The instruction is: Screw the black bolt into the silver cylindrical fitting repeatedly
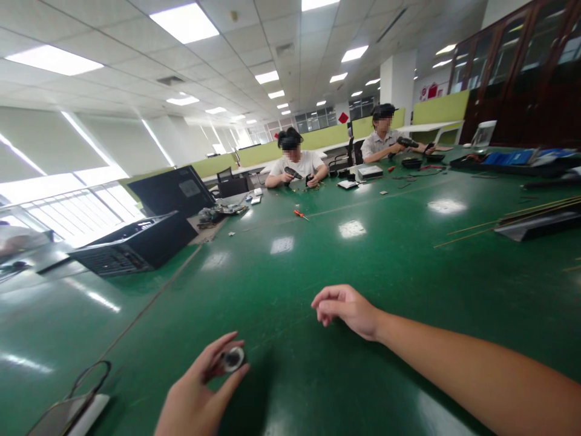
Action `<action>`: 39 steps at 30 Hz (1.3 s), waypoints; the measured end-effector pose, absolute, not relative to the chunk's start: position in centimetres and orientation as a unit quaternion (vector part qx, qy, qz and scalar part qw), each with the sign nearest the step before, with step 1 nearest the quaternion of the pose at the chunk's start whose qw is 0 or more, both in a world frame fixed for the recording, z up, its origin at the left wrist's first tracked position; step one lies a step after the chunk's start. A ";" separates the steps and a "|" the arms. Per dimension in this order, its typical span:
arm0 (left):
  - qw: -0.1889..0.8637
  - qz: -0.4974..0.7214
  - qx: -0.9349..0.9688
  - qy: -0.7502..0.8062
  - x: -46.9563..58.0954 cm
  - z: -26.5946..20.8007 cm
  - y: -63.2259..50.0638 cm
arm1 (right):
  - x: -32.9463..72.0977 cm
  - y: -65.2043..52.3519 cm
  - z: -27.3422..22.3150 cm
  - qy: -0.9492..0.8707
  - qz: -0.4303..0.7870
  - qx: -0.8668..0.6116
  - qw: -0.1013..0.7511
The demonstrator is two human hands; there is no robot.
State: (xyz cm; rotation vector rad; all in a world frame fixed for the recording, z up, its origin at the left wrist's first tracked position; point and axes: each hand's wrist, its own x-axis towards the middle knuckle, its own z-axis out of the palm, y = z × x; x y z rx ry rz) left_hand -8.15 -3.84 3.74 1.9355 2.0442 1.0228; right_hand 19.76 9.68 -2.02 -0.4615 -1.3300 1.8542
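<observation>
My left hand [200, 387] is at the lower middle of the head view. Its thumb and fingers grip a small round part with a silvery ring and a dark centre [233, 359]; its exact kind is too small to tell. The part is held above the green tabletop [290, 266]. My right hand [347, 310] is farther forward and to the right, over the table. Its fingers are loosely bent, with the thumb a little apart, and I see nothing in them. The palm side is hidden.
An orange-handled screwdriver [300, 214] lies mid-table. At left stands an open black computer case [136, 245] beside circuit parts [218, 213]. Two people with drills sit across. Thin rods [481, 227] lie at right, and a flat piece with a looped cable [75, 409] at lower left.
</observation>
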 end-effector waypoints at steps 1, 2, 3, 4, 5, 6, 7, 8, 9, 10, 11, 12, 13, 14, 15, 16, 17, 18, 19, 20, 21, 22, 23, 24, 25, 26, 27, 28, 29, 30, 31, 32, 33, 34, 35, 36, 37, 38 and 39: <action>0.114 0.323 0.658 0.671 -6.3 4.0 -1.9 | 20.0 10.2 -1.9 -0.516 0.696 -0.206 0.454; 0.139 0.314 0.671 0.657 -4.3 4.2 -0.1 | 20.3 10.7 -1.9 -0.511 0.663 -0.228 0.498; 0.157 0.302 0.689 0.640 -2.5 4.2 1.6 | 20.5 11.1 -1.9 -0.510 0.632 -0.248 0.528; 0.165 0.298 0.703 0.625 -0.8 4.1 3.1 | 20.6 11.4 -1.9 -0.515 0.604 -0.267 0.546; 0.172 0.300 0.716 0.607 0.6 3.7 4.4 | 20.7 11.6 -2.0 -0.527 0.579 -0.283 0.553; 0.179 0.303 0.727 0.589 1.6 3.2 5.3 | 20.8 11.7 -2.2 -0.548 0.555 -0.299 0.550; 0.189 0.309 0.736 0.572 2.4 2.6 6.1 | 20.7 11.6 -2.3 -0.574 0.532 -0.313 0.538; 0.202 0.315 0.744 0.553 2.7 1.9 6.5 | 20.6 11.4 -2.5 -0.605 0.510 -0.327 0.518; 0.216 0.317 0.752 0.536 2.9 1.2 6.8 | 20.4 11.2 -2.6 -0.636 0.486 -0.341 0.493; 0.230 0.315 0.759 0.521 2.8 0.6 7.0 | 20.3 11.0 -2.7 -0.663 0.470 -0.348 0.467; 0.243 0.312 0.765 0.509 2.7 0.1 7.0 | 20.2 10.7 -2.7 -0.685 0.456 -0.351 0.446; 0.254 0.307 0.769 0.500 2.4 -0.2 7.0 | 20.1 10.5 -2.6 -0.703 0.444 -0.354 0.429; 0.262 0.302 0.770 0.496 2.2 -0.4 7.0 | 20.1 10.4 -2.5 -0.714 0.438 -0.356 0.415; 0.268 0.301 0.769 0.496 2.1 -0.4 6.9 | 20.1 10.3 -2.4 -0.717 0.438 -0.360 0.405; 0.273 0.304 0.765 0.498 2.0 -0.4 6.9 | 20.1 10.2 -2.3 -0.717 0.439 -0.363 0.401; 0.277 0.310 0.760 0.500 2.0 -0.3 6.9 | 20.2 10.2 -2.1 -0.715 0.440 -0.366 0.403; 0.281 0.317 0.755 0.501 2.0 -0.3 6.9 | 20.3 10.2 -2.1 -0.711 0.440 -0.369 0.406; 0.284 0.325 0.751 0.500 2.1 -0.2 7.0 | 20.4 10.1 -2.0 -0.708 0.441 -0.370 0.409; 0.287 0.334 0.747 0.498 2.1 -0.2 7.0 | 20.5 10.1 -2.0 -0.705 0.442 -0.372 0.412; 0.291 0.343 0.742 0.497 2.1 -0.3 7.1 | 20.6 10.1 -2.1 -0.703 0.443 -0.374 0.412; 0.293 0.352 0.736 0.499 2.1 -0.5 7.2 | 20.6 10.1 -2.1 -0.701 0.442 -0.380 0.411; 0.297 0.362 0.726 0.504 2.1 -0.6 7.3 | 20.7 10.0 -2.2 -0.699 0.441 -0.387 0.409; 0.304 0.373 0.711 0.513 2.0 -0.9 7.3 | 20.7 10.0 -2.3 -0.698 0.440 -0.393 0.406; 0.316 0.386 0.693 0.521 1.9 -1.1 7.4 | 20.7 9.9 -2.3 -0.698 0.438 -0.399 0.402; 0.332 0.399 0.672 0.528 1.9 -1.4 7.5 | 20.7 9.9 -2.4 -0.699 0.437 -0.403 0.398; 0.349 0.412 0.654 0.530 1.8 -1.6 7.5 | 20.7 9.9 -2.5 -0.700 0.436 -0.405 0.394; 0.365 0.422 0.640 0.528 1.8 -1.7 7.5 | 20.6 9.9 -2.5 -0.701 0.437 -0.406 0.391; 0.375 0.428 0.633 0.525 1.8 -1.8 7.6 | 20.6 9.9 -2.5 -0.701 0.438 -0.407 0.389; 0.378 0.429 0.632 0.524 1.8 -1.9 7.5 | 20.6 9.9 -2.5 -0.699 0.441 -0.409 0.387; 0.375 0.425 0.635 0.524 1.8 -1.8 7.5 | 20.6 9.9 -2.6 -0.696 0.444 -0.413 0.384; 0.368 0.420 0.641 0.527 1.8 -1.8 7.5 | 20.6 9.9 -2.6 -0.693 0.447 -0.418 0.381; 0.361 0.414 0.646 0.530 1.8 -1.7 7.4 | 20.6 9.9 -2.6 -0.692 0.448 -0.423 0.377; 0.354 0.408 0.651 0.533 1.9 -1.6 7.4 | 20.6 9.9 -2.6 -0.692 0.446 -0.428 0.373; 0.350 0.406 0.655 0.534 1.8 -1.5 7.4 | 20.6 10.0 -2.6 -0.694 0.443 -0.431 0.369; 0.348 0.405 0.657 0.533 1.8 -1.5 7.3 | 20.6 10.0 -2.6 -0.696 0.440 -0.433 0.367; 0.348 0.404 0.658 0.532 1.8 -1.4 7.3 | 20.6 10.0 -2.6 -0.696 0.439 -0.434 0.366; 0.350 0.405 0.658 0.529 1.8 -1.3 7.3 | 20.6 10.0 -2.6 -0.697 0.438 -0.434 0.367; 0.355 0.408 0.656 0.527 1.8 -1.3 7.3 | 20.6 10.1 -2.6 -0.697 0.437 -0.432 0.368; 0.361 0.412 0.653 0.523 1.7 -1.2 7.3 | 20.6 10.1 -2.7 -0.698 0.437 -0.429 0.371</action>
